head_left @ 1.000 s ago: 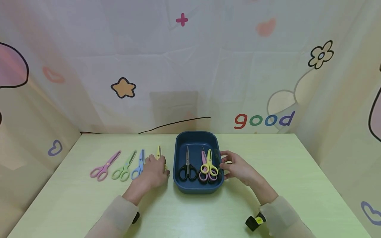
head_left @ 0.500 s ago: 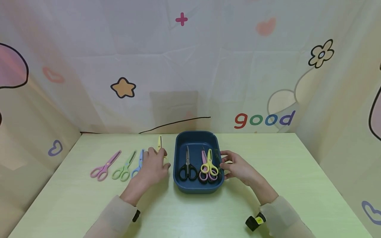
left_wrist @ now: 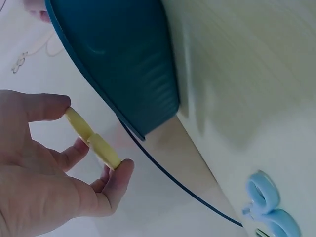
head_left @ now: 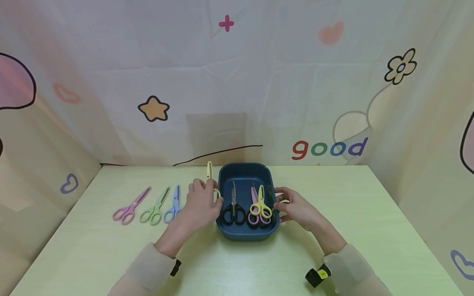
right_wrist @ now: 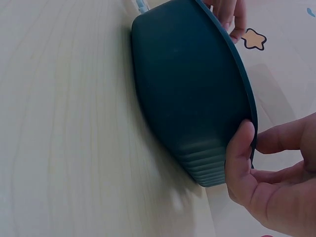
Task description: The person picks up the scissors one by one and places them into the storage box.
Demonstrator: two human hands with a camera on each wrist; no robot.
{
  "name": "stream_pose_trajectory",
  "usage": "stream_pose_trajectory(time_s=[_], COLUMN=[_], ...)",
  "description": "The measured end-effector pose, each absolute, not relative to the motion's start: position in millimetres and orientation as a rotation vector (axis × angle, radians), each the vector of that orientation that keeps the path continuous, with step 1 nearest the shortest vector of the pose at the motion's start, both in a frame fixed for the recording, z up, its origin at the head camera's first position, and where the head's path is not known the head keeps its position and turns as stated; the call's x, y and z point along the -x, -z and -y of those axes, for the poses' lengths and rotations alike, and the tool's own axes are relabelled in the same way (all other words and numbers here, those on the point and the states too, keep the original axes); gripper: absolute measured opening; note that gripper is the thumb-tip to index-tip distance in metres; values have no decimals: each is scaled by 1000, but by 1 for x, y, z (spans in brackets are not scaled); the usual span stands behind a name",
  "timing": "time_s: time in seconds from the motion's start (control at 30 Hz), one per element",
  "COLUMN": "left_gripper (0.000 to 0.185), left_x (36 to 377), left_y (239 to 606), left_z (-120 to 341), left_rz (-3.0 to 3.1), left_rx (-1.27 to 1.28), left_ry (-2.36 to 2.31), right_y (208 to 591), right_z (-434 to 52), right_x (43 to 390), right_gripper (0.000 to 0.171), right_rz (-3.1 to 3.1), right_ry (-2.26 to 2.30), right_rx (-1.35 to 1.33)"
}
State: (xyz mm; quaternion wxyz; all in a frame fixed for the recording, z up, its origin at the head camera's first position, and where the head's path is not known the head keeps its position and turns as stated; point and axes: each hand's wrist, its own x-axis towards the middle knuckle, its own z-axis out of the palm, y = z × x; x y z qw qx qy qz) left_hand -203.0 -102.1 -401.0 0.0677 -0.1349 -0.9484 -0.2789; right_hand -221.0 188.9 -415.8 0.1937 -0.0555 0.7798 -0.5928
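Observation:
My left hand (head_left: pixel 201 203) pinches a pair of yellow scissors (head_left: pixel 209 170) by the handle loops, beside the tray's left rim. In the left wrist view the yellow loops (left_wrist: pixel 103 150) are edge-on between thumb and fingertips, raised off the table. My right hand (head_left: pixel 296 207) grips the right wall of a dark blue tray (head_left: pixel 246 237), with digits on both sides of the rim (right_wrist: pixel 247 81). Inside the tray lie black-handled scissors (head_left: pixel 233 207) on the left. On its right, a smaller yellow pair (head_left: pixel 261 201) overlaps pink scissors (head_left: pixel 254 195); something dark beneath them is mostly hidden.
Left of the tray, pink scissors (head_left: pixel 131 206), green scissors (head_left: pixel 155 207) and blue scissors (head_left: pixel 174 205) lie in a row on the pale table (head_left: pixel 237 271). A printed curtain (head_left: pixel 237 82) hangs behind and at the sides.
My left hand has lifted the yellow scissors from the table and carried them away from me and rightward, to the tray's left rim. The right hand and the tray have stayed put.

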Motion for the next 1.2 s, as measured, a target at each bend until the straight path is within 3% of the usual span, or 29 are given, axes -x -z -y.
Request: stream_pose_trajectory(time_s=[0.43,1.2], left_gripper=[31,45], left_x=[202,207], left_y=[400,418], left_z=[73,37], left_rz=[2856,3088], left_rx=[544,630], left_ry=[876,465], right_y=[420,420], right_z=[-192,-192], right_x=[224,223], right_gripper=[52,53], right_rz=[-2182,-2189], right_ry=[1681,1673], right_rx=[173,163])
